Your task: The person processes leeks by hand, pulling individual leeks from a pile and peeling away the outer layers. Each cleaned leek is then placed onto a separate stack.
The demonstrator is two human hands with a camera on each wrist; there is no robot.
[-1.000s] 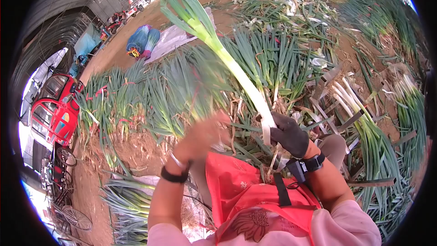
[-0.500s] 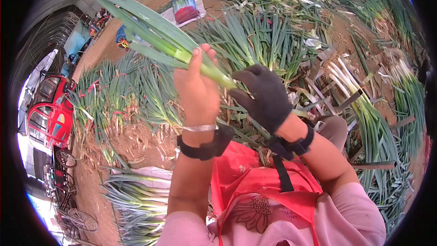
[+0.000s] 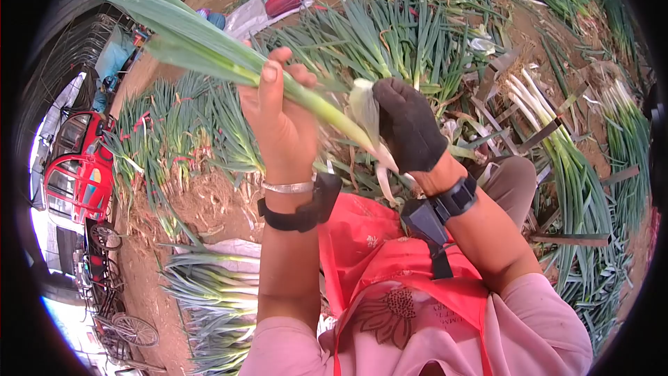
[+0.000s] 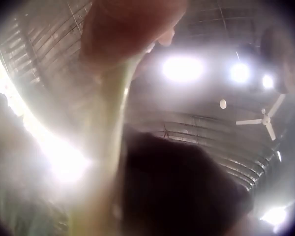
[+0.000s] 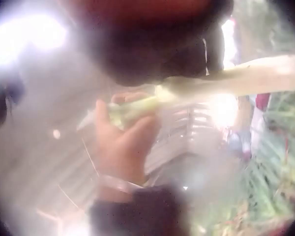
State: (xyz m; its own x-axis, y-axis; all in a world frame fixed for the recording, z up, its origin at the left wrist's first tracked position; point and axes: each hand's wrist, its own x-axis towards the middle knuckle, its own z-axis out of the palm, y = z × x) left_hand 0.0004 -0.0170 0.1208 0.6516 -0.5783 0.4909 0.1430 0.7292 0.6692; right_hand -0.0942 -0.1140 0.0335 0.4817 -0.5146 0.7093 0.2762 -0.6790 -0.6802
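Stalk, head view: A long onion stalk (image 3: 332,115) slants across the person's front, its leaves pointing up and away, above the red apron (image 3: 365,230).
Left hand, head view: The bare left hand (image 3: 282,125) clasps the stalk below its leaves.
Right hand, head view: The gloved right hand (image 3: 409,125) pinches a pale strip of peel (image 3: 363,108) just beside the stalk's lower end.
Onions, head view: Green onions (image 3: 407,38) lie beyond the stalk.
Fan, left wrist view: A ceiling fan (image 4: 265,119) hangs right of the stalk.
Bracelet, right wrist view: A silvery bracelet (image 5: 120,183) shows below the stalk; the gloved fingertips are blurred.
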